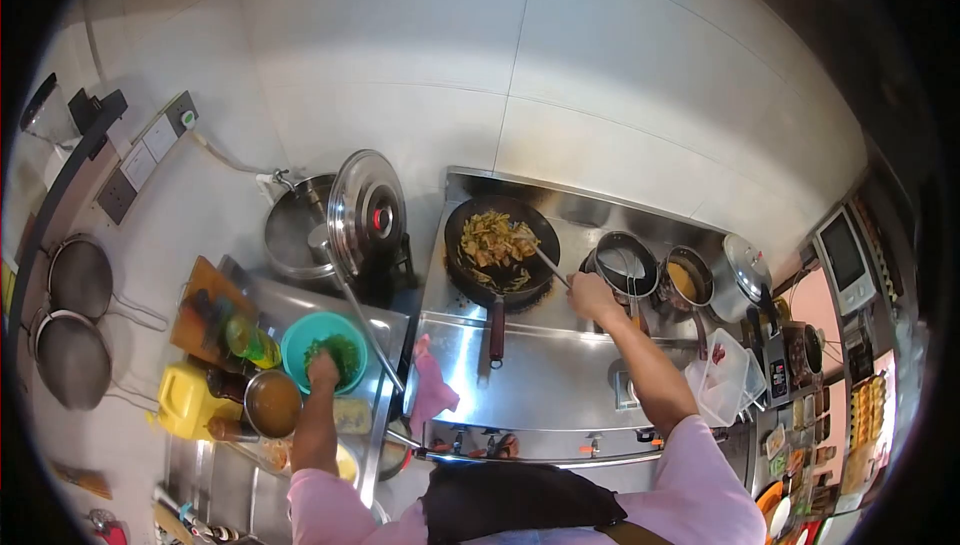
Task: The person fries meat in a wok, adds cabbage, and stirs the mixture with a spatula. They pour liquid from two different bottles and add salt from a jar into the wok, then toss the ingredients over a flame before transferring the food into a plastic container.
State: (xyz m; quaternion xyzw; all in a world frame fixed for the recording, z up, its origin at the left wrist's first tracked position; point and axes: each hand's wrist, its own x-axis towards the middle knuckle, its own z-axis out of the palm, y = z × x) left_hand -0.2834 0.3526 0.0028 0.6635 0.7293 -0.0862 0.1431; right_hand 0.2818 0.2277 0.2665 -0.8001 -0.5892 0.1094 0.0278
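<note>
Near the centre, the right hand (592,297) grips a utensil (551,269) angled into the pan (460,267); lower left, the left hand (322,371) dips into a turquoise bowl (291,346), grip hidden.

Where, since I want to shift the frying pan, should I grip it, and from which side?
Probably by its long handle, wrapping it from the front of the stove: the handle juts from the pan toward the stove's front edge, clear of the food.
</note>
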